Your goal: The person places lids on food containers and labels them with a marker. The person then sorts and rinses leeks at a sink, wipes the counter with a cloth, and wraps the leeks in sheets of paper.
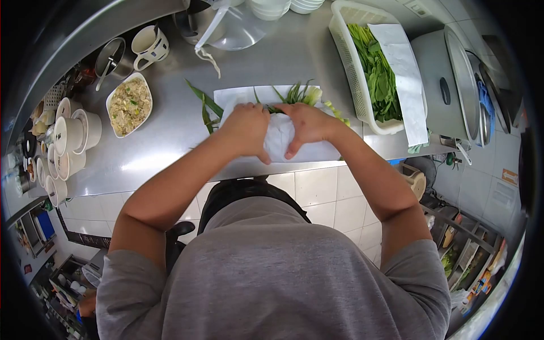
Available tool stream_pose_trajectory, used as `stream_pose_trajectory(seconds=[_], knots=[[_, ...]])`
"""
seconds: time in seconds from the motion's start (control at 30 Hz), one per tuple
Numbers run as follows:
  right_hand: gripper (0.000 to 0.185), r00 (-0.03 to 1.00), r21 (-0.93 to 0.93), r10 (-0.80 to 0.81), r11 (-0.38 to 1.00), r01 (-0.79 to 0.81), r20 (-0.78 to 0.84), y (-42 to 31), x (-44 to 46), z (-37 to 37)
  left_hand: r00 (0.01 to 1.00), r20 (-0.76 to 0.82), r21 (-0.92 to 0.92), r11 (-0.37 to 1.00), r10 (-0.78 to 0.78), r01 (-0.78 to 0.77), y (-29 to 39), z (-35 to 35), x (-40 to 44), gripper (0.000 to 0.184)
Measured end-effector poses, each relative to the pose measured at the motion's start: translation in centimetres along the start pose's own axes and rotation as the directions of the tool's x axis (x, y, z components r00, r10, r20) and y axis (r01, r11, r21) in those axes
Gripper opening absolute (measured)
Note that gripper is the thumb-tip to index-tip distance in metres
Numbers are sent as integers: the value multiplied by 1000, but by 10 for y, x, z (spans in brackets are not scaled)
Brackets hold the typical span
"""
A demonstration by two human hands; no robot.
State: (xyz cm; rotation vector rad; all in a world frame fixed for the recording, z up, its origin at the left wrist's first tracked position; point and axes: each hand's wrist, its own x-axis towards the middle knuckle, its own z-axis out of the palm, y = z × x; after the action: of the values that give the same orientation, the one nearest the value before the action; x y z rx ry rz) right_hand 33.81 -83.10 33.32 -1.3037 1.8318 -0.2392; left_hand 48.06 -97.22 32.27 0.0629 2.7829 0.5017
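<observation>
White paper [277, 141] lies on the steel counter, folded partly over leafy green vegetables [297, 95]. Long green leaves [205, 101] stick out at its left, and pale stalks show along the far right side. My left hand [247, 129] presses on the left part of the paper, fingers curled over its far edge and thumb toward me. On the right part, my right hand [309, 127] grips the paper and the bundle under it, thumb pointing down toward the near edge. Most of the greens are hidden beneath the paper and my hands.
To the right stands a white basket [340, 56] of greens, partly covered by a white sheet [399, 68], beside a large lidded pot [445, 68]. A bowl of fried rice [130, 105], a mug [150, 45] and stacked paper tubs [68, 136] are at left. Bowls [271, 8] stand behind.
</observation>
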Motion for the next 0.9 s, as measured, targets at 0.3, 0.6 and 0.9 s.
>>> stream_pose_trajectory(seconds=[0.3,0.6,0.9], knots=[[112,945,-531,-167,848,-8,-282,-28,-39,15,935,354,-243,962,-29,122,-30,-15,32,83],[95,971,-418,-73,908,-31,-229,-17,-17,-2,869,493,-537,800,43,266,-53,-26,40,103],[96,975,-369,-107,929,28,-196,-2,-4,-15,975,-208,-98,994,-72,52,16,7,8,130]])
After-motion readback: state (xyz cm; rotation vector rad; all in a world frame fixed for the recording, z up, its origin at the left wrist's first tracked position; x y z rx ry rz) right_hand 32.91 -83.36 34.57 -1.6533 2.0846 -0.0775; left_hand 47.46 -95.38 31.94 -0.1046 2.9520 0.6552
